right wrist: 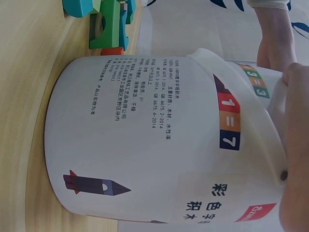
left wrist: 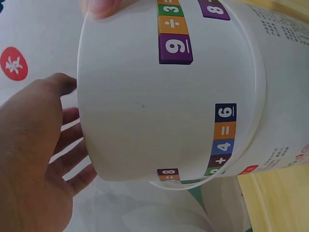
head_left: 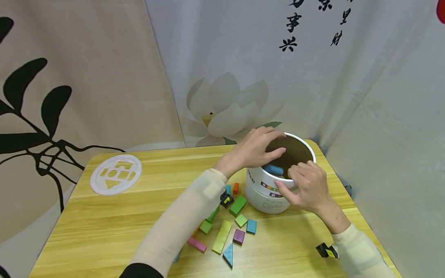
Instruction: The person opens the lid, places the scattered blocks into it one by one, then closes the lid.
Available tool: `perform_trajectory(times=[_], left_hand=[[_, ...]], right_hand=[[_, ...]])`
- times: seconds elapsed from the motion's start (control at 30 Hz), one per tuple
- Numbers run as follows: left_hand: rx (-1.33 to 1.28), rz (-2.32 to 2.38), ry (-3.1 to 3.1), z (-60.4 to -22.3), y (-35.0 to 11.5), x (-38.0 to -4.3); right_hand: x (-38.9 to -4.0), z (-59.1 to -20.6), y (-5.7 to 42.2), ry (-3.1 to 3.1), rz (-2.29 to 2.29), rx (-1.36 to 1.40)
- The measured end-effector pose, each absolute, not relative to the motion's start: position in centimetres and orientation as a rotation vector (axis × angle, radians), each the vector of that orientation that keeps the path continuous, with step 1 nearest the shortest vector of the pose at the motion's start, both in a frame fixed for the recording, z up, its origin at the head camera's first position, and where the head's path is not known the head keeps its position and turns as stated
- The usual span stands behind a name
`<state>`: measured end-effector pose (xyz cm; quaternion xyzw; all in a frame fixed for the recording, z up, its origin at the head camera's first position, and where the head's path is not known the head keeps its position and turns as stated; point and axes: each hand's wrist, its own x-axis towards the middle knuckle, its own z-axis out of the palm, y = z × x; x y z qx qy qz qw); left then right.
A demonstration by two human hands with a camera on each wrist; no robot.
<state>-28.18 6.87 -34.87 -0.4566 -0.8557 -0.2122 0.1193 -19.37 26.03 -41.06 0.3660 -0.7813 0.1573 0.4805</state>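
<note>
A white bucket (head_left: 263,195) with printed sums stands at the right of the table, its mouth uncovered. Inside it a blue block (head_left: 273,170) shows near the rim. My left hand (head_left: 253,150) reaches over the bucket's left side, fingers extended at the mouth and thumb pointing across it. In the left wrist view, those fingers (left wrist: 72,157) lie partly behind the rim, so contact is hard to judge. My right hand (head_left: 308,188) grips the near right rim, fingers curled over the edge and thumb outside. The bucket's bottom is hidden.
Loose coloured blocks lie left of the bucket, among them a yellow bar (head_left: 222,237), a blue triangle (head_left: 228,255) and a purple block (head_left: 238,236). A white disc with cut-out shapes (head_left: 99,180) lies at the table's far left. Printed cloth (head_left: 222,41) hangs behind.
</note>
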Motion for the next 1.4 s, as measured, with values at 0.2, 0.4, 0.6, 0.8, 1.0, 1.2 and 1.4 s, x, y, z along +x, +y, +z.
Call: perform_trajectory(times=[0.2,0.4,0.6,0.8,1.0,1.2,1.4], left_hand=[[-1.306,-0.526,-2.473,-35.0,6.7,-28.0],[-1.311,-0.469,-2.515,-35.2,6.2,-27.6],[-1.277,-0.508,-2.534,-35.4,4.9,-27.0],[-1.247,-0.554,-2.521,-35.7,1.7,-26.4],[-1.224,-0.574,-2.491,-36.6,-2.3,-25.4],[-1.204,-0.597,-2.497,-37.9,-6.3,-24.0],[-1.179,-0.604,-2.521,-39.5,-10.0,-22.1]], right_hand=[[-19.3,-41.0,26.1,-1.909,0.376,0.887],[-19.3,-41.1,26.2,-1.9,0.38,0.887],[-19.4,-41.0,26.2,-1.897,0.385,0.888],[-19.4,-41.0,26.0,-1.898,0.389,0.888],[-19.3,-40.9,26.1,-1.92,0.385,0.875],[-19.3,-41.4,26.2,-1.931,0.39,0.873],[-19.5,-41.9,26.5,-1.945,0.386,0.856]])
